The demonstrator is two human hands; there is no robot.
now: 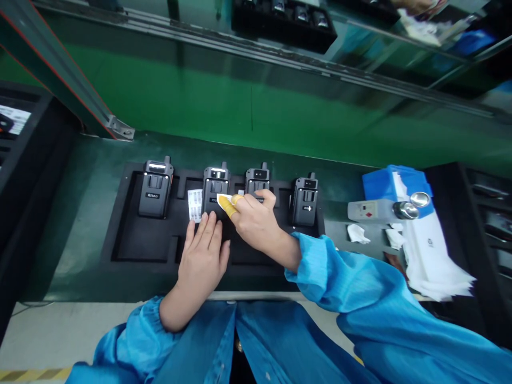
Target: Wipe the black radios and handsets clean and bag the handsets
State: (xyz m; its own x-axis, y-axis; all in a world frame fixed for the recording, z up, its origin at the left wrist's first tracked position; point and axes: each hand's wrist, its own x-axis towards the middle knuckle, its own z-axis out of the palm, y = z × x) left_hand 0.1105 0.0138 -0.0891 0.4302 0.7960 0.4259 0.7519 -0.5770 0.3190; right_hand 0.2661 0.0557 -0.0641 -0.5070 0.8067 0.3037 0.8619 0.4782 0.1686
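Several black two-way radios lie face down in a black foam tray (140, 248). My left hand (202, 253) lies flat with fingers stretched out, its fingertips at the lower edge of the second radio (216, 186) from the left. Between the yellow-covered fingers of my right hand (256, 218) is a folded white wipe (224, 199), pressed against that radio's back by the label. A third radio (256, 178) is partly hidden behind my right hand. The other radios sit at the left (154, 189) and right (305, 201) ends. Beside the second radio is a white label sheet (195, 205).
To the right lie a bottle (370, 210) with a metal top, a blue box (376, 184), crumpled wipes (357, 233) and a stack of white cloths (430, 256). Dark racks flank both sides. A metal-framed shelf (280, 50) runs above the green back panel (224, 106).
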